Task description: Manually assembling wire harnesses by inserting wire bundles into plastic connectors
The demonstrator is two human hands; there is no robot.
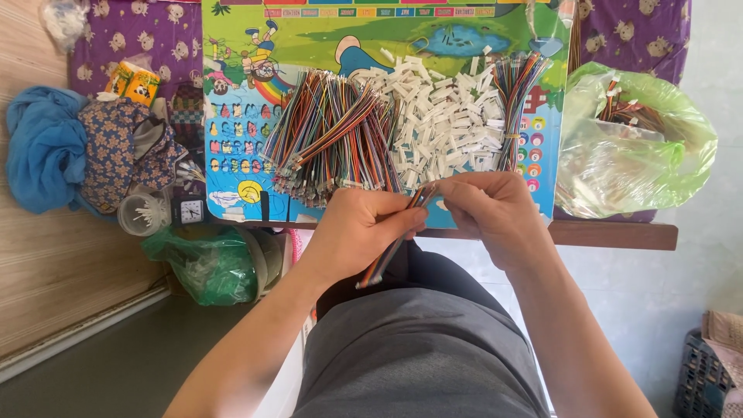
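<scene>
Striped ribbon wire bundle (391,251), thin, flat, pinched by left hand (360,232), right hand (487,209)

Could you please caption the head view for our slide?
Both hands, left and right, hold a multicoloured wire bundle before white connectors.

The wires (333,128) run in rainbow stripes beside white connector housings (449,116). A cartoon-printed mat (232,93) is bright green and blue; the cloth (139,35) is purple with pale figures. The bag (665,155) is translucent green.

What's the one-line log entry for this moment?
left hand: holds multicoloured wire strip | right hand: pinches strip's top end | white connector pile: on colourful mat beyond hands
</scene>
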